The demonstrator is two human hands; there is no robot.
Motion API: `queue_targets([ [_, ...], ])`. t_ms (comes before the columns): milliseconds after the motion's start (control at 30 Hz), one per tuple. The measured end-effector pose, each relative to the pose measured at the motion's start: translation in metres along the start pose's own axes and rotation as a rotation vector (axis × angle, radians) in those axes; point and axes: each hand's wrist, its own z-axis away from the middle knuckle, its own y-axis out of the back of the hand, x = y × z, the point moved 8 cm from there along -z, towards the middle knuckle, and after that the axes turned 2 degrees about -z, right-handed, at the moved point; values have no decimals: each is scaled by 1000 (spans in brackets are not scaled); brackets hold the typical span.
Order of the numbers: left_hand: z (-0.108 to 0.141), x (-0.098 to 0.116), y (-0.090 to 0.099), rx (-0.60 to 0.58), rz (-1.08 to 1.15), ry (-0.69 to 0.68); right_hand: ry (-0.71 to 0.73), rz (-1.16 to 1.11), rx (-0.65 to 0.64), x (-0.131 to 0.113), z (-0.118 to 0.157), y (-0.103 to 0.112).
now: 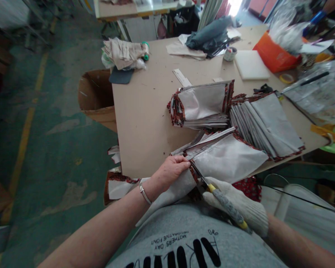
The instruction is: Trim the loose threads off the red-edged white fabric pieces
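At the table's near edge, my bare left hand point(173, 169) is closed, pinching the edge of a whitish fabric piece point(223, 158) with dark red patterned trim. My right hand point(237, 201), in a white knit glove, is wrapped around scissors point(226, 204) with a grey-wrapped, yellow-ended handle. Their dark blades point up and left to the trim just beside my left fingertips; whether the blades are apart I cannot tell. More of the pale fabric hangs over my lap below the hands.
Beyond my hands lie a folded stack of the same pieces point(206, 102) and a fanned stack point(268, 126). Farther off are a white block point(251, 65), an orange bag point(277, 52), dark cloth point(209, 37) and a fabric bundle point(125, 54). A cardboard box point(96, 93) stands left of the table.
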Motion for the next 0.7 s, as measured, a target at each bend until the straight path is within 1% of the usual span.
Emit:
queue_targets([
  [167, 1, 1, 0, 8, -35, -32, -14, 12, 98, 2, -11, -3],
  [267, 2, -1, -1, -5, -17, -22, 16, -32, 116, 2, -17, -7],
  [400, 3, -4, -1, -1, -19, -21, 67, -128, 110, 0, -19, -10],
  [533, 3, -5, 0, -19, -20, -18, 109, -167, 92, 0, -21, -11],
  [633, 5, -4, 2, -40, -3, -7, 174, -240, 83, -2, -20, -9],
  [700, 9, 0, 5, -43, -12, -10, 210, -316, 80, -6, -15, -7],
])
